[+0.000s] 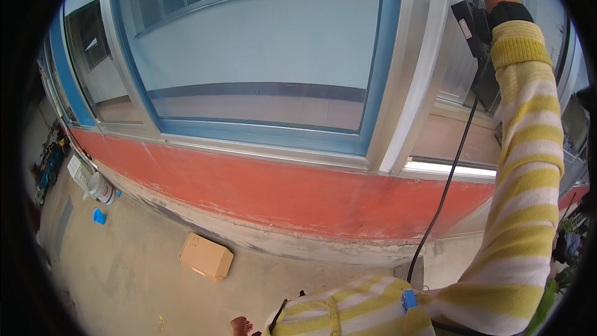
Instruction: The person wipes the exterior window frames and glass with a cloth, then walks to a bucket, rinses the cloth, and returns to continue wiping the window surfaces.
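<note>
My right arm in a yellow-and-white striped sleeve (pixel 524 149) reaches up along the right side, and its hand is out of view past the top edge. A black strap (pixel 510 11) circles that wrist, with a black device (pixel 471 28) beside it. My left hand (pixel 241 325) hangs low near the bottom edge, its fingers partly curled; I see nothing in it, though the view is small. Before me stands a large window pane (pixel 261 51) in a blue frame (pixel 266 137), set in a silver metal surround (pixel 396 79). The raised arm is nearest the metal upright right of the pane.
A black cable (pixel 447 186) runs from the device down to my torso. Below the window is a red wall (pixel 280 200). On the concrete floor (pixel 130 284) lie a cardboard box (pixel 205 256), a small blue bucket (pixel 99 216) and a white bucket (pixel 101 188). Plants (pixel 550 296) edge the right.
</note>
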A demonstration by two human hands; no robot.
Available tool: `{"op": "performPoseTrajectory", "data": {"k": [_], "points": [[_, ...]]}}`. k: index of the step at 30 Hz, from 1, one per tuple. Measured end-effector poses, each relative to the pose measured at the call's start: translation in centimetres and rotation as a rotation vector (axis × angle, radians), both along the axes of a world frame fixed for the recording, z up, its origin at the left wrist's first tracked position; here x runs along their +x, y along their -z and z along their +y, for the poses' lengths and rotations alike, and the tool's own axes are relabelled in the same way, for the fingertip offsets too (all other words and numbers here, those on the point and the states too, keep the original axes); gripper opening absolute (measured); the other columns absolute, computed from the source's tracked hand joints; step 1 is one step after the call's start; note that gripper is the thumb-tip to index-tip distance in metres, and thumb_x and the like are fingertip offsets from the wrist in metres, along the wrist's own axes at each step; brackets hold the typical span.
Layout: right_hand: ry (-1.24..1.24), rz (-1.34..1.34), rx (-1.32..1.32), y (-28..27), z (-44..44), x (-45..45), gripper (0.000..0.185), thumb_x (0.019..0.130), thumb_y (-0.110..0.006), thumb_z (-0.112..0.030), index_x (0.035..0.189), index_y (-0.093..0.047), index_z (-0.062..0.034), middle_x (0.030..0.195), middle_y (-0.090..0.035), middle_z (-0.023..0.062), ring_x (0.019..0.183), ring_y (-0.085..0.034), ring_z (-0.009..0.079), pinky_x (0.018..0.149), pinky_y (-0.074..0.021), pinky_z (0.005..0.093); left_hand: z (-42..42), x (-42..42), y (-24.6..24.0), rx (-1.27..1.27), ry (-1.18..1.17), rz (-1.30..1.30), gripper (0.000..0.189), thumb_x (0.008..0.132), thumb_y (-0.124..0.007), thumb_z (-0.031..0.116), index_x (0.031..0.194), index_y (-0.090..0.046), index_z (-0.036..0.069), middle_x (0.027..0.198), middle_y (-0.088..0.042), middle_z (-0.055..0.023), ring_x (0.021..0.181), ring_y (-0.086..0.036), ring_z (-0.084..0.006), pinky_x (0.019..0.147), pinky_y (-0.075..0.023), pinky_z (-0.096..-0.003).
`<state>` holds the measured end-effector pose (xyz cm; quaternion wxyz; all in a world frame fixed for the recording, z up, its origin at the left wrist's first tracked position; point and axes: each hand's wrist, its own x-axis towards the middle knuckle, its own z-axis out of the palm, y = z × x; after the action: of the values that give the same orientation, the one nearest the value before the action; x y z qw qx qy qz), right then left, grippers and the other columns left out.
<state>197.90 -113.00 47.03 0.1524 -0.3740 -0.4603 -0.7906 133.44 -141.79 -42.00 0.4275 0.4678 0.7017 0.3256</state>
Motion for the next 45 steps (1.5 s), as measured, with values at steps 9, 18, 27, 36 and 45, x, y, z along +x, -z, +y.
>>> {"op": "performPoseTrajectory", "data": {"k": [9,18,27,36,45], "points": [[-0.062,0.386,-0.179,24.3,-1.7,0.1,0.036,0.084,-0.05,-0.034,0.112,-0.054,-0.0117,0.105,-0.056,0.0121,0.101,-0.051,0.0344,0.088,-0.0342,0.0485,5.2,-0.3,-5.3,-0.655,-0.439,-0.274,0.015,0.079,-0.053,0.01,0.093,-0.053,0.004,0.07,-0.055,-0.0092,0.052,-0.056,-0.023,0.043,-0.0436,-0.0325],[-0.076,0.699,-0.515,45.8,-4.9,-1.7,0.039,0.081,-0.052,-0.027,0.116,-0.056,-0.0102,0.115,-0.056,0.0156,0.111,-0.048,0.0369,0.099,-0.0284,0.05,4.7,-4.2,-5.1,-0.588,-0.346,-0.238,0.012,0.079,-0.052,0.012,0.088,-0.053,0.005,0.073,-0.056,-0.01,0.055,-0.058,-0.0226,0.046,-0.0465,-0.0348],[-0.859,1.37,-0.334,49.4,-7.1,-6.2,0.027,0.083,-0.056,-0.006,0.109,-0.056,0.001,0.105,-0.057,0.0152,0.101,-0.053,0.0305,0.089,-0.0396,0.0425,1.6,-8.4,-5.1,-0.639,-0.455,-0.253,0.02,0.082,-0.053,0.013,0.101,-0.057,0.006,0.078,-0.06,-0.011,0.061,-0.061,-0.0249,0.051,-0.0505,-0.0339],[-1.959,2.35,-0.139,49.7,-7.4,-17.7,0.039,0.091,-0.052,-0.035,0.122,-0.048,-0.0108,0.109,-0.055,0.0029,0.096,-0.055,0.0183,0.081,-0.0492,0.0337,15.3,-3.5,-14.5,-0.249,-0.124,-0.261,0.035,0.082,-0.06,0.018,0.114,-0.055,0.004,0.092,-0.062,-0.0089,0.07,-0.062,-0.0194,0.061,-0.0503,-0.029],[-1.931,2.432,-0.647,49.6,-8.2,-21.4,0.029,0.088,-0.058,-0.02,0.112,-0.053,-0.0038,0.092,-0.062,0.0078,0.079,-0.063,0.0177,0.067,-0.0538,0.0321,27.8,18.0,-32.8,0.031,0.812,-0.474,0.048,0.085,-0.063,0.018,0.129,-0.046,0.008,0.118,-0.056,-0.003,0.109,-0.051,-0.0156,0.093,-0.0409,-0.0316]]}}
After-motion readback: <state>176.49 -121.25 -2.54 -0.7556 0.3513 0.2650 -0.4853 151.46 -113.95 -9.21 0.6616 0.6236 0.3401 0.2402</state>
